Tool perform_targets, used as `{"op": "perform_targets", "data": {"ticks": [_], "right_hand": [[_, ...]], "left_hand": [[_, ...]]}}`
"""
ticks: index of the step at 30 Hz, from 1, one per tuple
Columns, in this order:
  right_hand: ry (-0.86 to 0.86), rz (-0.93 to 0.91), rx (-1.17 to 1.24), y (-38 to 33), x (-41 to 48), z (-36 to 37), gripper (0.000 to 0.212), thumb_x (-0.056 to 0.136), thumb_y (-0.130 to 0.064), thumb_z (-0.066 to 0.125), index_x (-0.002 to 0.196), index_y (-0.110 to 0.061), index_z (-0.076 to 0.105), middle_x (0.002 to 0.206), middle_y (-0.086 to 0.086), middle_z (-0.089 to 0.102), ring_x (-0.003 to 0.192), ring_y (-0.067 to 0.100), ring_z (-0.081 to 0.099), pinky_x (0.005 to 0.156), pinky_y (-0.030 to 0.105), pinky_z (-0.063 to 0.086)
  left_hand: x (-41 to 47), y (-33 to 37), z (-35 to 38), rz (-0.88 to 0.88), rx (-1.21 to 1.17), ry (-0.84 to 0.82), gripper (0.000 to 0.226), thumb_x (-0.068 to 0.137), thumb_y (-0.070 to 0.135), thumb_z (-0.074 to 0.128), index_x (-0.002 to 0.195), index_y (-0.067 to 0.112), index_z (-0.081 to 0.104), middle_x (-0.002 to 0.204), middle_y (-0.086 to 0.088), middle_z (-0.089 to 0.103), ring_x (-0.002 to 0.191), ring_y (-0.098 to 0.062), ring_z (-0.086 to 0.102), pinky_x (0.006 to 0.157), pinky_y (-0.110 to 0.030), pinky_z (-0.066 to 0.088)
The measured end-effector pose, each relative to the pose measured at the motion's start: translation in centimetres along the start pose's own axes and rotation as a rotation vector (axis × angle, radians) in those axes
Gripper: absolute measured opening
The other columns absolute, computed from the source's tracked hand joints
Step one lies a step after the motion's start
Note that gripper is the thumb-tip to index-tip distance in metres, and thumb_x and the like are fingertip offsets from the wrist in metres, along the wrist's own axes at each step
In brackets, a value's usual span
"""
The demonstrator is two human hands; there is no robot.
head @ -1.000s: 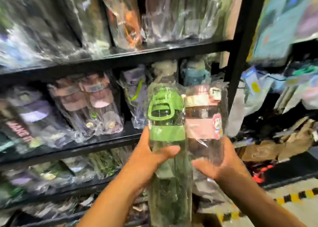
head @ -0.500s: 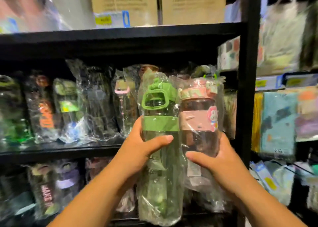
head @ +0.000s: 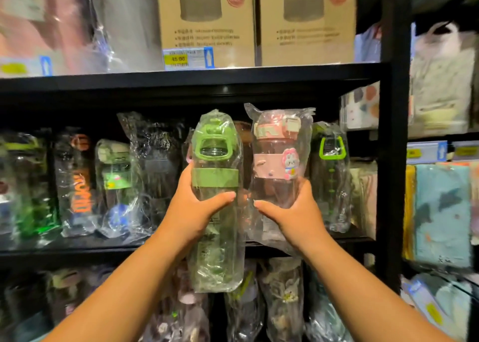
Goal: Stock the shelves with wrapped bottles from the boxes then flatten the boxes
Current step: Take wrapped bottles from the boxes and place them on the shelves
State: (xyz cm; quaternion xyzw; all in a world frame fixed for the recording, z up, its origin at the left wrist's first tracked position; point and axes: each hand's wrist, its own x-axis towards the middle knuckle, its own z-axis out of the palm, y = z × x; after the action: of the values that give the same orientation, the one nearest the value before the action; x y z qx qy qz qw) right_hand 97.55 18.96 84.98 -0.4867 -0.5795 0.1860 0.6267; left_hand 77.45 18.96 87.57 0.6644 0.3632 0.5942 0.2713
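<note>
At the far left, a row of wrapped bottles (head: 77, 186) is seen standing upright along the middle shelf (head: 64, 249), packed side by side so that their lids face outward. Further right, the left hand (head: 191, 212) is wrapped round the green bottle (head: 215, 177) just below its green band, thumb across the front. The bottle is held upright in its clear bag, with its lower part hanging below the shelf edge. Just beside it, the pink bottle (head: 274, 162) is gripped low on its body by the right hand (head: 295, 214), also upright and slightly higher. Both are held before the shelf, probably so that they can be stood straight in the row; the step is judged to be placement, not yet done. To the right, a green-handled bottle (head: 331, 175) is already stocked beside the black upright (head: 394, 160).
</note>
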Motion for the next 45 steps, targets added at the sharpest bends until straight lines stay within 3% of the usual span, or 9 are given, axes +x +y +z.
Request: {"op": "perform_targets", "data": {"ticks": [5, 8, 14, 20, 24, 29, 33, 42, 45], "right_hand": [[-0.011, 0.022, -0.11, 1.7, 0.4, 3.9, 0.101, 0.065, -0.044, 0.088, 0.145, -0.027, 0.028, 0.136, -0.001, 0.052, 0.12, 0.02, 0.054, 0.093, 0.032, 0.046], [0.007, 0.031, -0.182, 2.9, 0.6, 5.6, 0.099, 0.067, -0.045, 0.087, 0.144, -0.027, 0.029, 0.136, 0.002, 0.051, 0.121, 0.022, 0.053, 0.098, 0.036, 0.047], [0.058, 0.096, -0.48, 3.4, 1.2, 6.9, 0.105, 0.073, -0.071, 0.066, 0.149, -0.018, 0.019, 0.147, 0.01, 0.04, 0.135, 0.034, 0.031, 0.107, 0.046, 0.031], [0.038, 0.07, -0.516, 4.0, 0.3, 7.0, 0.108, 0.081, -0.054, 0.069, 0.156, -0.02, -0.002, 0.152, 0.007, 0.016, 0.138, 0.034, 0.024, 0.109, 0.049, 0.032], [0.053, -0.003, -0.474, 4.6, -0.1, 6.8, 0.094, 0.082, -0.049, 0.072, 0.152, -0.017, 0.018, 0.149, 0.01, 0.027, 0.135, 0.033, 0.034, 0.106, 0.044, 0.037], [0.038, 0.033, -0.539, 4.3, 1.3, 7.1, 0.086, 0.08, -0.054, 0.073, 0.142, -0.012, 0.03, 0.146, 0.013, 0.038, 0.126, 0.034, 0.048, 0.093, 0.041, 0.044], [0.074, 0.045, -0.626, 4.4, 1.9, 7.9, 0.086, 0.08, -0.057, 0.071, 0.14, -0.009, 0.033, 0.14, 0.015, 0.048, 0.128, 0.034, 0.045, 0.093, 0.04, 0.044], [0.14, 0.054, -0.823, 4.4, 3.5, 9.7, 0.085, 0.082, -0.063, 0.065, 0.141, -0.011, 0.034, 0.139, 0.012, 0.043, 0.124, 0.033, 0.049, 0.09, 0.042, 0.047], [0.109, 0.08, -0.831, 4.5, 4.0, 10.1, 0.083, 0.084, -0.062, 0.063, 0.14, -0.01, 0.031, 0.14, 0.014, 0.041, 0.113, 0.035, 0.058, 0.076, 0.04, 0.048]], "left_hand": [[0.8, -1.6, -1.7, 0.006, 0.047, 0.031, 0.096, 0.075, 0.033, 0.085, 0.15, 0.037, 0.026, 0.124, 0.032, 0.05, 0.109, 0.014, 0.052, 0.089, -0.018, 0.046], [1.2, -2.2, -2.6, 0.016, 0.07, 0.042, 0.096, 0.074, 0.033, 0.086, 0.15, 0.038, 0.027, 0.126, 0.03, 0.052, 0.111, 0.013, 0.054, 0.088, -0.017, 0.046], [1.4, -2.9, -4.0, -0.007, 0.053, 0.063, 0.1, 0.075, 0.034, 0.085, 0.153, 0.035, 0.022, 0.13, 0.026, 0.051, 0.112, 0.011, 0.054, 0.078, -0.008, 0.042], [2.0, -4.0, -5.3, -0.026, 0.003, 0.047, 0.11, 0.058, 0.056, 0.087, 0.149, 0.045, 0.027, 0.14, 0.014, 0.054, 0.126, -0.01, 0.056, 0.106, -0.039, 0.047], [2.2, -4.3, -5.5, -0.015, -0.034, 0.037, 0.111, 0.057, 0.053, 0.088, 0.15, 0.042, 0.029, 0.139, 0.014, 0.056, 0.124, -0.009, 0.058, 0.107, -0.039, 0.046], [2.3, -4.3, -5.6, -0.008, -0.063, 0.042, 0.09, 0.072, 0.033, 0.086, 0.147, 0.034, 0.036, 0.13, 0.014, 0.063, 0.116, -0.005, 0.063, 0.098, -0.03, 0.049], [2.5, -4.4, -5.8, -0.01, -0.087, 0.044, 0.088, 0.073, 0.031, 0.087, 0.146, 0.035, 0.038, 0.127, 0.015, 0.065, 0.113, -0.002, 0.064, 0.092, -0.024, 0.049], [2.7, -4.6, -5.7, 0.004, -0.108, 0.04, 0.088, 0.073, 0.029, 0.086, 0.146, 0.033, 0.038, 0.128, 0.013, 0.064, 0.114, -0.005, 0.064, 0.092, -0.025, 0.049], [2.8, -4.8, -5.8, 0.003, -0.105, 0.041, 0.094, 0.069, 0.033, 0.09, 0.146, 0.034, 0.037, 0.128, 0.013, 0.064, 0.115, -0.005, 0.063, 0.094, -0.027, 0.049]]}}
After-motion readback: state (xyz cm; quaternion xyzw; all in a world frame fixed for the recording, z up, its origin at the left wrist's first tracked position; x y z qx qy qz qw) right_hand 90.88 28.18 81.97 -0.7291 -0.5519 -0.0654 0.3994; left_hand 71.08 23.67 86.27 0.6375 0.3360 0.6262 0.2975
